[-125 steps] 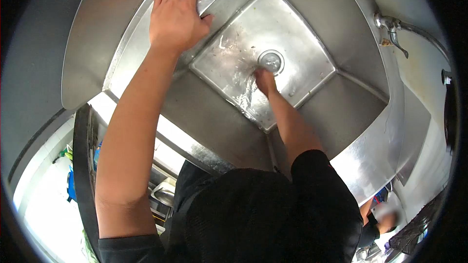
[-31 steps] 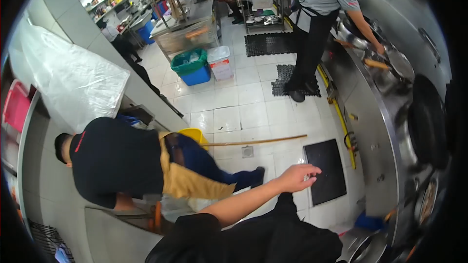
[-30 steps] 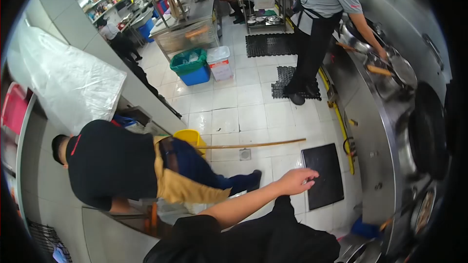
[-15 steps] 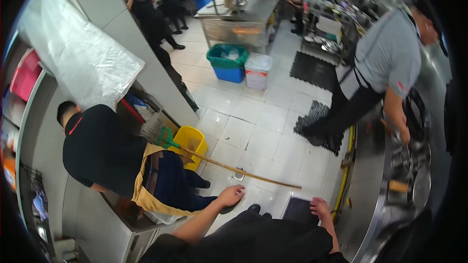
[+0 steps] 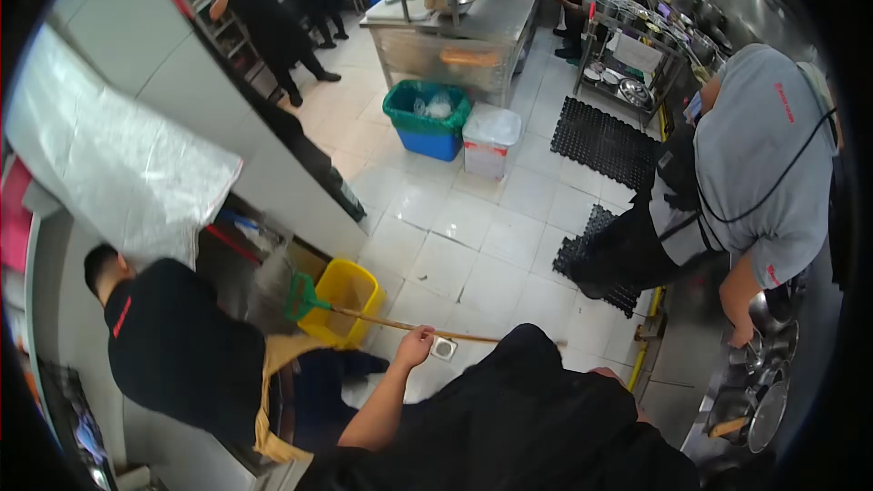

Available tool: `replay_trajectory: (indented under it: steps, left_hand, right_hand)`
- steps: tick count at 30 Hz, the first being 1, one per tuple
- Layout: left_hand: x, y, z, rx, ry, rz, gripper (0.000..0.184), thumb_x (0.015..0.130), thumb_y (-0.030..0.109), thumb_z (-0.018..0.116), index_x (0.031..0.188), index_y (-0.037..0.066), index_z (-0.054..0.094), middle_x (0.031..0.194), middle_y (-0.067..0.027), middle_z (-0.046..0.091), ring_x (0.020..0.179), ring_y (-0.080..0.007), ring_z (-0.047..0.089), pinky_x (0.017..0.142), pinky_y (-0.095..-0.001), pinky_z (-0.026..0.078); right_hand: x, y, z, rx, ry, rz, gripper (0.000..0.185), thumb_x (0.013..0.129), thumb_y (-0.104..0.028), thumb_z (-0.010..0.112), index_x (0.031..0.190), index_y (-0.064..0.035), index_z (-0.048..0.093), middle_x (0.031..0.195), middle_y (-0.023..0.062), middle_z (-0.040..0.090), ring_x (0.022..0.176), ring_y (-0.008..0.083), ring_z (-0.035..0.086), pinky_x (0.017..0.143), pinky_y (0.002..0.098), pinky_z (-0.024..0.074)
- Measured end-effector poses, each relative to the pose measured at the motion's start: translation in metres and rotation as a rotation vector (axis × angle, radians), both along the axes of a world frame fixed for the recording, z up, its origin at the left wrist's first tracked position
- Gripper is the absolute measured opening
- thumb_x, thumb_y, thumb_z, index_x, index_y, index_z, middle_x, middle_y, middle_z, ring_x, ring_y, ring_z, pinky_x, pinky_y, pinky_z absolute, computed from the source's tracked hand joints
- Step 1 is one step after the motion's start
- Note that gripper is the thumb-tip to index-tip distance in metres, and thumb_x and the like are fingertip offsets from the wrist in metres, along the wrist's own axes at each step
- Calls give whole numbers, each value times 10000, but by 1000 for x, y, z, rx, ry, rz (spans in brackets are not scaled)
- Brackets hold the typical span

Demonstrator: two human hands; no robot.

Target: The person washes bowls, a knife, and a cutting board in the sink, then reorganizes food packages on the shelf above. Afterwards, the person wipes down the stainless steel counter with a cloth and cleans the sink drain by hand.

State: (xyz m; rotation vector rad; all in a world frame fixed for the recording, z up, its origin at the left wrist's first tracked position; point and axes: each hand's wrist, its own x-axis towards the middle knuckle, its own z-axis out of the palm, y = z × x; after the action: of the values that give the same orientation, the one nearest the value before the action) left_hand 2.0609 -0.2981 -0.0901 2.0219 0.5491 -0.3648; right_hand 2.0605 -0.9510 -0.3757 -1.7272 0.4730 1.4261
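Observation:
My left hand [image 5: 416,346] is held out in front of me with its fingers loosely curled. In the view it overlaps the wooden handle of a mop [image 5: 377,319]; I see no grip round the handle. The mop's green clamp [image 5: 301,297] is at the yellow bucket [image 5: 350,295], and the handle slants out over the floor. Of my right hand [image 5: 607,374] only a small part shows past my black clothing; its fingers are hidden. A floor drain [image 5: 443,348] lies just beyond my left hand.
Close on the left, a person in a black shirt [image 5: 182,350] bends over a counter. At right, a person in a grey shirt [image 5: 759,159] reaches to pans [image 5: 768,409]. Black mats [image 5: 605,141] lie on the tiles. Farther off stand a green-lined blue bin [image 5: 427,132] and a white bin [image 5: 491,145].
My view has shifted, and my left hand appears higher, now overlapping the mop handle. My right hand has become mostly hidden. The grey-shirted person has bent farther over the pans.

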Motion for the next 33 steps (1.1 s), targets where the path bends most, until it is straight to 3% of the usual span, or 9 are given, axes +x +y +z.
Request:
replay_trajectory:
  steps: [5,6,8,10,12,19,23,25,33]
  left_hand:
    - [98,75,-42,181,-526,-64,302,870,136,463,1138,39,564,1036,-160,618,925,-225,601,807,-362,465]
    - [121,88,12,499,-210,-127,314,897,121,432,1173,6,528,1059,-140,613,956,-217,584,831,-339,453]
    - [148,128,64,-108,-376,362,339,898,110,452,1216,0,490,1181,-125,553,1043,-211,541,887,-314,421]
    - [168,158,99,-25,-493,504,326,871,25,466,1196,6,497,1116,-77,558,1053,-161,512,928,-268,373]
    - [151,184,99,48,-451,544,326,869,33,482,1193,-2,497,1125,-82,560,1058,-163,514,932,-272,374]
    - [115,171,16,200,6,582,279,886,210,507,1083,23,571,953,-97,629,881,-175,579,808,-296,449]
    - [32,132,-121,96,283,497,255,823,209,559,1035,76,610,741,-51,612,540,-128,543,475,-275,458]
    - [69,82,-54,-89,660,629,255,775,244,559,927,56,643,962,-163,633,910,-292,597,808,-356,463]
    - [83,67,-42,179,486,547,336,756,301,577,1005,80,622,1012,-167,623,984,-317,570,864,-376,444]
  right_hand:
    - [133,79,143,-189,-255,413,367,822,-344,571,1104,-109,592,879,78,555,728,201,529,597,383,449]
    - [161,108,164,-163,-238,401,362,824,-345,566,1096,-109,595,831,68,553,688,192,523,556,379,445]
    - [235,162,205,-101,-178,221,353,827,-349,557,1082,-108,600,734,48,549,609,173,509,474,371,438]
    - [316,246,283,-174,-261,112,371,807,-242,608,1137,-78,558,766,60,572,656,197,535,555,357,466]
    - [380,251,255,-36,-565,350,352,837,-192,567,1135,-7,544,982,99,625,843,167,574,786,268,448]
    - [487,316,299,-13,-689,371,387,820,-191,592,1140,18,531,959,132,627,906,194,588,801,289,446]
    - [510,302,280,45,-737,453,390,806,-183,599,1134,18,537,969,143,628,901,202,594,804,307,453]
    - [512,289,265,42,-663,416,397,796,-174,601,1131,30,537,962,148,629,890,209,597,799,312,457]
    - [513,301,234,-117,-331,467,328,812,-171,579,1103,-22,549,819,37,597,636,126,555,534,257,436]
